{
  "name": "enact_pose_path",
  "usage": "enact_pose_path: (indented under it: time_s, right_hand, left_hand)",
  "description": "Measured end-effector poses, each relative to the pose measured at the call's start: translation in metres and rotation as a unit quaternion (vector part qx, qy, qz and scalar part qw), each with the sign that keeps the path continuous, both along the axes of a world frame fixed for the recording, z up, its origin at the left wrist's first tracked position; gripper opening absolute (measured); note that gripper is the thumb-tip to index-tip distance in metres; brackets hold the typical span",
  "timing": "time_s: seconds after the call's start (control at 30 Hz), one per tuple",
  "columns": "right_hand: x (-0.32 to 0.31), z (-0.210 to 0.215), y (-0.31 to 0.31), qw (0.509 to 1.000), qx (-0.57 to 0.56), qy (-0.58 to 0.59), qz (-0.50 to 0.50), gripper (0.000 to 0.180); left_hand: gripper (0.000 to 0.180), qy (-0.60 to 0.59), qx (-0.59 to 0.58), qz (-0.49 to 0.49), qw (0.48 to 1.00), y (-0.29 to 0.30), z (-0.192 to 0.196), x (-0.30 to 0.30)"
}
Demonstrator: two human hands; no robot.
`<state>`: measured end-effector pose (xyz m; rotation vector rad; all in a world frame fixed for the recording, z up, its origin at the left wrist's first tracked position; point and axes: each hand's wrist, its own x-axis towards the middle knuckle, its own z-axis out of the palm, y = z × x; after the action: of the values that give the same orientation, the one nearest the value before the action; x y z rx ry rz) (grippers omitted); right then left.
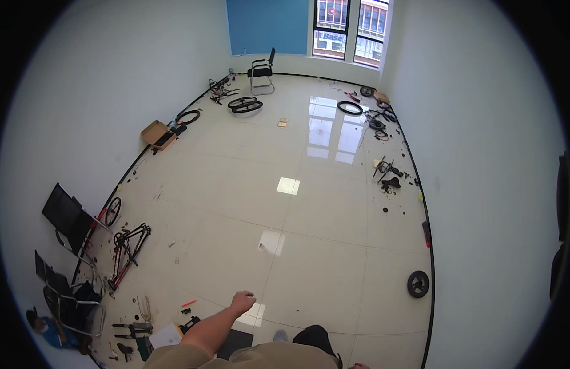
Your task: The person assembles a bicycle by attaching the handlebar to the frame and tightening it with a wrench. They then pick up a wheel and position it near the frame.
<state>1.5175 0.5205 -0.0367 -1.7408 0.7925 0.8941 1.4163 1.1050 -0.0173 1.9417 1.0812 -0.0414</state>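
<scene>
My left hand (pixel 242 302) hangs over the tiled floor, at the end of my bare forearm. Its fingers are curled in, and whatever may be in them is too small to make out. Only a sliver of my right hand (pixel 360 366) shows at the lower edge, its fingers mostly cut off. Below my left arm lie a dark mat (pixel 235 343) and a white sheet (pixel 166 337). An orange tool (pixel 189 303) and a bicycle fork (pixel 132 329) rest on the floor to the left. My shoe (pixel 280 336) shows beneath me.
A bicycle frame (pixel 126 252) lies at left, near black chairs (pixel 69 215) and a seated person in blue (pixel 54 332). An opened cardboard box (pixel 159 135), two wheels (pixel 245 104) and another chair (pixel 261 72) stand farther off. Along the right wall are a small wheel (pixel 418 284), a saddle (pixel 391 183) and a tyre (pixel 350 108).
</scene>
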Motion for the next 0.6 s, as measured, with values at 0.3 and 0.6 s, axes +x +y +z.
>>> enact_pose_path:
  time_s: [0.3, 0.6]
  right_hand:
    - [0.090, -0.028, 0.060, 0.941, 0.056, -0.127, 0.310, 0.016]
    - [0.513, 0.014, 0.265, 0.997, -0.037, -0.044, 0.053, 0.033]
  left_hand:
    - [0.037, -0.010, -0.110, 0.034, 0.993, 0.056, 0.042, 0.197]
    - [0.021, 0.214, -0.174, 0.166, 0.947, 0.125, 0.010, 0.093]
